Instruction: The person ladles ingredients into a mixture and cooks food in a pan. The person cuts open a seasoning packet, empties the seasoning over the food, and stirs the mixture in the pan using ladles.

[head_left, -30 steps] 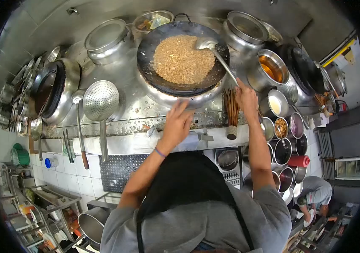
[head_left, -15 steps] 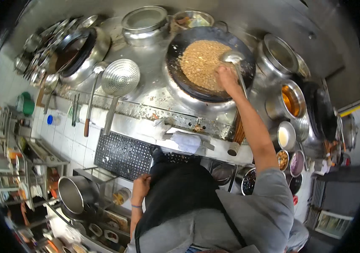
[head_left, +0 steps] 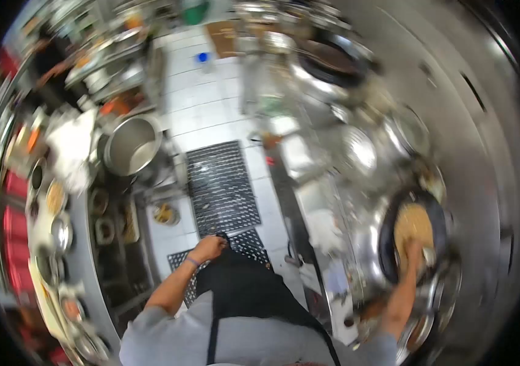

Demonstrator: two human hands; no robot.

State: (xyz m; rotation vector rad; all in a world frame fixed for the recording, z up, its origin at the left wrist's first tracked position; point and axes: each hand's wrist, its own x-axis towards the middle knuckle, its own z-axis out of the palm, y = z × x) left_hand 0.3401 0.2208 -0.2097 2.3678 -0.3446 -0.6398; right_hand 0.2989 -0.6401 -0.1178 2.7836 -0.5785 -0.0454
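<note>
My right hand (head_left: 414, 247) reaches down to the light brown, minced-looking food (head_left: 412, 222) in a black wok (head_left: 388, 229) on the stove. Blur smears its fingers, so their grip cannot be made out. Beside that hand, a ladle (head_left: 429, 256) lies against the wok's near side. My left hand (head_left: 210, 247) hangs by the front of my black apron (head_left: 242, 287), curled closed, with nothing seen in it. It is well apart from the wok.
Behind the wok stand a metal pot (head_left: 409, 131), a perforated skimmer (head_left: 359, 149) and a large dark-rimmed pot (head_left: 333, 61). Black mats (head_left: 223, 189) lie on the tiled floor. On the left are a deep steel pot (head_left: 133, 146) and a counter with bowls. A person (head_left: 53, 67) stands far left.
My view has swung left, so the wok now appears at the right and the left-hand counter shows. My right hand stays at the food; my left hand has risen slightly forward.
</note>
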